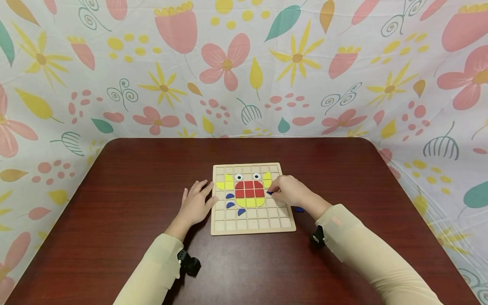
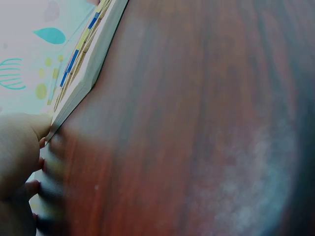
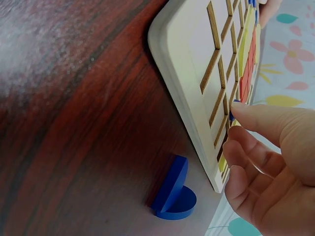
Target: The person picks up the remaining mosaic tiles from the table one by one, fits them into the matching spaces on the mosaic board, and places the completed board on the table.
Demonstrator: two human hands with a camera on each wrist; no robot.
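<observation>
A square wooden grid board (image 1: 252, 232) lies on the table. My left hand (image 1: 193, 205) rests at its left edge, fingers spread and thumb over the rim. My right hand (image 1: 291, 191) pinches a small blue half-round piece (image 1: 269, 193) between thumb and fingertips, close over the right-hand cells. Red tiles (image 1: 249, 189) fill the middle cells, with a row of yellow tiles (image 1: 250, 202) below them. Two round eye pieces (image 1: 238, 177) sit above. Yellow pieces also lie at the upper left (image 1: 228, 182) and upper right. Three blue half-round pieces (image 1: 230, 205) are on the left and lower cells.
Beside the board's right edge, two blue half-round pieces (image 3: 172, 189) lie on the dark wooden table (image 1: 160, 161), one leaning on the other. A floral cloth (image 1: 225, 63) hangs behind the table. Black wrist cameras (image 1: 189, 263) are worn at both cuffs.
</observation>
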